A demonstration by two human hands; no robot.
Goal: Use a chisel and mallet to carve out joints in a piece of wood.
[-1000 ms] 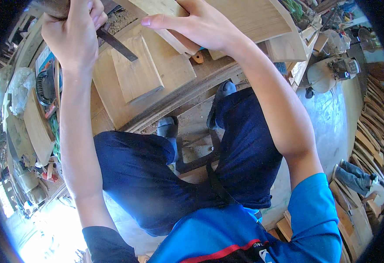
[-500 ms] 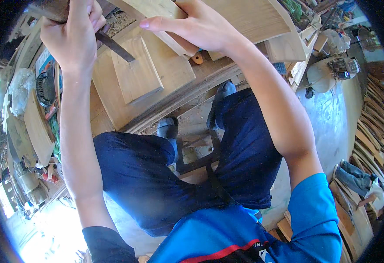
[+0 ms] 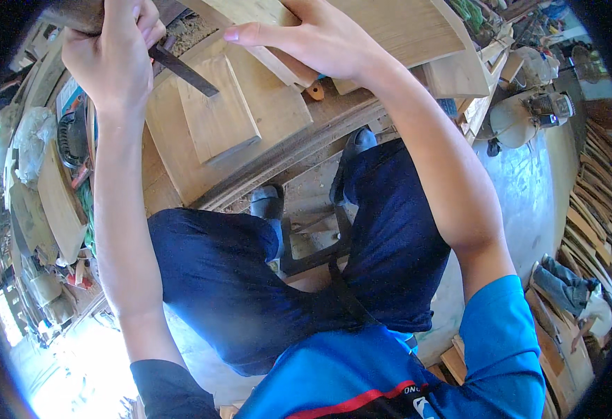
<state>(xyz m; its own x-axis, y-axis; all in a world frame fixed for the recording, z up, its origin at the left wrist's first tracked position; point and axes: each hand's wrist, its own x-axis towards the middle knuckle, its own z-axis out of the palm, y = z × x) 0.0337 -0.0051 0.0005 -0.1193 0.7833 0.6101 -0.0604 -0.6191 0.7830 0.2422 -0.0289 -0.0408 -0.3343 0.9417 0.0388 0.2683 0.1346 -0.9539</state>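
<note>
- Left hand (image 3: 114, 52) — fingers wrapped tight round the handle of a dark flat chisel (image 3: 184, 70); grip clenched on the tool
- Chisel blade slants down to the right, its tip resting on a small wooden board (image 3: 215, 115)
- Small board lies flat on a larger plank (image 3: 264, 133) on the desk (image 3: 320, 129)
- Right hand (image 3: 316, 42) — fingers spread, pressing down on a long wooden slat (image 3: 271, 59) beside the board

**Both arms stretched forward, hands high**

The left hand (image 3: 114, 52) is curled into a tight fist, wrist straight, forearm bare. The right hand (image 3: 313, 42) lies palm down, fingers extended and pressed flat, thumb spread leftward, elbow bent.
</note>
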